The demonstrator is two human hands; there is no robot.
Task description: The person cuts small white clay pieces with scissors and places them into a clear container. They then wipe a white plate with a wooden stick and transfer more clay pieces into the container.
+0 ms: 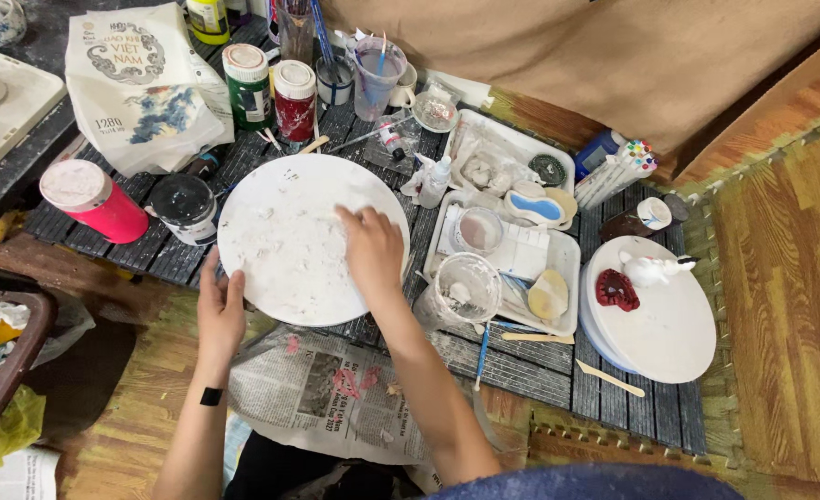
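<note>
A round white board [285, 208] smeared with white clay residue lies on the dark slatted low table [539, 366]. My left hand [219, 310] grips the board's near-left rim, thumb on top. My right hand [371, 248] presses flat on the board's right side, fingers spread over the crusted clay. A black band sits on my left wrist.
Around the board stand a pink jar [95, 199], a black-lidded jar [184, 207], green [248, 85] and red [295, 99] paint jars, and a cup of brushes [375, 74]. White trays [507, 255] with tools lie to the right. A second round board [655, 324] carries a red piece and a white figurine. Newspaper [331, 393] covers my lap.
</note>
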